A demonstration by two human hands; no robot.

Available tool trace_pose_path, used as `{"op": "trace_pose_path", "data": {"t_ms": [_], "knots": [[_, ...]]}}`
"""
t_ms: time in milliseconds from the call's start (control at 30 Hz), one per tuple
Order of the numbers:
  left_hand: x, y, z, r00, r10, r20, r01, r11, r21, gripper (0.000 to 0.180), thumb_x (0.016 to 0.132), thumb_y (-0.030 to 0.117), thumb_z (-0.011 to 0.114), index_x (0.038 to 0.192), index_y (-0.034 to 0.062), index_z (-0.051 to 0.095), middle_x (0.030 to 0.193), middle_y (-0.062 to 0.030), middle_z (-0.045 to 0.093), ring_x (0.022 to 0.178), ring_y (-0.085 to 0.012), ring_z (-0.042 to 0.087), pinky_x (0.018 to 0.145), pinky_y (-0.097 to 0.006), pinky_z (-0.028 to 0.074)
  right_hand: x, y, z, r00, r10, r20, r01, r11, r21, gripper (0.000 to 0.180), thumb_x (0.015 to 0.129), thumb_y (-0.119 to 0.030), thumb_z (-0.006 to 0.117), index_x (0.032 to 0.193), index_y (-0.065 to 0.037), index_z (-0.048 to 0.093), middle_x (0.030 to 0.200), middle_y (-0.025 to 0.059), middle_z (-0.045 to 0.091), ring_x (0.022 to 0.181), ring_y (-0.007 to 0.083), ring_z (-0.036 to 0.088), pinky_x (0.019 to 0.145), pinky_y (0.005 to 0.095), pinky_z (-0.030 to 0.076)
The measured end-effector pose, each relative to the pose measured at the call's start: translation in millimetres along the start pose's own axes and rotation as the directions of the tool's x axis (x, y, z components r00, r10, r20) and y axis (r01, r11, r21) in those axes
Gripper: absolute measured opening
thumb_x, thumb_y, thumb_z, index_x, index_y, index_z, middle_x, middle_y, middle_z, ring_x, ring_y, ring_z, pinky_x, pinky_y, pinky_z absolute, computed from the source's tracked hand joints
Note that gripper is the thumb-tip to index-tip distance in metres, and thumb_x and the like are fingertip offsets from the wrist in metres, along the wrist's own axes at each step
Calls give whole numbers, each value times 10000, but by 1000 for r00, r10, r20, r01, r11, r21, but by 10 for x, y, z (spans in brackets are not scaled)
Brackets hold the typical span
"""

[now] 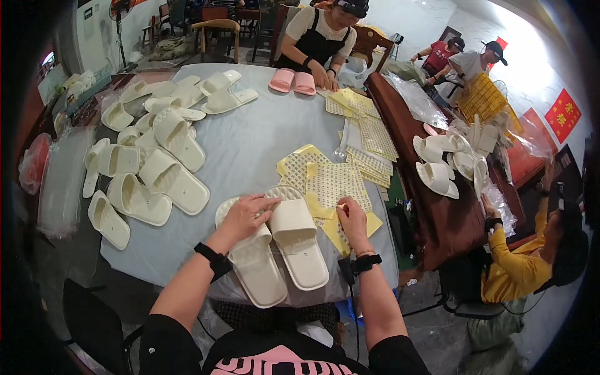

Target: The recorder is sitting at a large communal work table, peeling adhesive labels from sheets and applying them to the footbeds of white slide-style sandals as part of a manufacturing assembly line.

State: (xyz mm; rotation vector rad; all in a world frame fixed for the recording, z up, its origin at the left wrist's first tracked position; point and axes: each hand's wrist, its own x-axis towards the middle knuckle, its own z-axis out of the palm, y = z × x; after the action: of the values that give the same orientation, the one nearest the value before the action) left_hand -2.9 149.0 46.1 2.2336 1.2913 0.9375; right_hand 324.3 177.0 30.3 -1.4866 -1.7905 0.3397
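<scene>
A pair of cream slippers lies side by side at the near edge of the table, toes pointing away from me. My left hand (245,217) rests on the upper of the left slipper (259,275), fingers stretched toward the right slipper (294,226). A small dark mark shows on the right slipper's insole. Just right of the pair, my right hand (353,220) is closed, thumb and fingertips pinching the edge of a yellow sticker sheet (335,232). Another sticker sheet (340,182), covered in rows of small labels, lies beyond that hand.
Many cream slippers (181,184) crowd the table's left side. Pink slippers (294,81) and stacked sticker sheets (375,140) lie farther off. Across the table a person (319,40) works. More slippers (437,178) sit on a brown surface at right, by a person in yellow sleeves (519,262).
</scene>
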Motion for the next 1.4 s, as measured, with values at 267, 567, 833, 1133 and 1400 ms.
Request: {"op": "trace_pose_path", "data": {"t_ms": [267, 567, 833, 1133, 1400], "knots": [[16, 38, -16, 1000, -9, 1, 9, 1000, 5, 392, 917, 181, 605, 1304, 146, 659, 1219, -123, 688, 1200, -332, 584, 1052, -436, 444, 0, 88, -12, 992, 110, 58, -112, 994, 19, 108, 886, -69, 666, 987, -58, 627, 880, 109, 639, 796, 259, 636, 746, 361, 507], [1, 3, 26, 999, -15, -29, 14, 999, -34, 378, 934, 240, 601, 1307, 205, 659, 1214, -94, 700, 1220, -324, 591, 1052, -442, 455, -27, 181, 15, 990, 142, 19, -142, 988, 54, 90, 956, -111, 600, 1003, -34, 595, 914, 123, 654, 847, 286, 646, 779, 365, 503], [-3, -61, 62, 1000, -11, -14, 10, 998, -63, 393, 928, 209, 599, 1316, 179, 657, 1260, -104, 682, 1226, -336, 580, 1068, -442, 434, -202, -329, -245, 990, 89, 109, -95, 994, 54, 105, 982, -129, 590, 1008, -27, 582, 816, 140, 661, 697, 348, 643, 638, 381, 502], [17, -47, 83, 999, -23, -44, 20, 998, -67, 357, 956, 259, 573, 1285, 174, 683, 1236, -94, 696, 1228, -337, 583, 1068, -448, 432, -1041, -1729, 134, 819, -261, 511, 285, 958, 34, 121, 910, -127, 637, 995, -70, 570, 869, 149, 645, 827, 355, 660, 701, 450, 528], [-15, -9, 77, 999, -17, -52, 13, 997, -74, 363, 959, 264, 577, 1298, 170, 667, 1203, -123, 702, 1209, -350, 590, 1046, -453, 446, -1249, -1705, 353, 783, -270, 560, 320, 947, 10, 114, 922, -131, 621, 977, -68, 544, 804, 140, 639, 790, 339, 665, 671, 451, 523]]}}
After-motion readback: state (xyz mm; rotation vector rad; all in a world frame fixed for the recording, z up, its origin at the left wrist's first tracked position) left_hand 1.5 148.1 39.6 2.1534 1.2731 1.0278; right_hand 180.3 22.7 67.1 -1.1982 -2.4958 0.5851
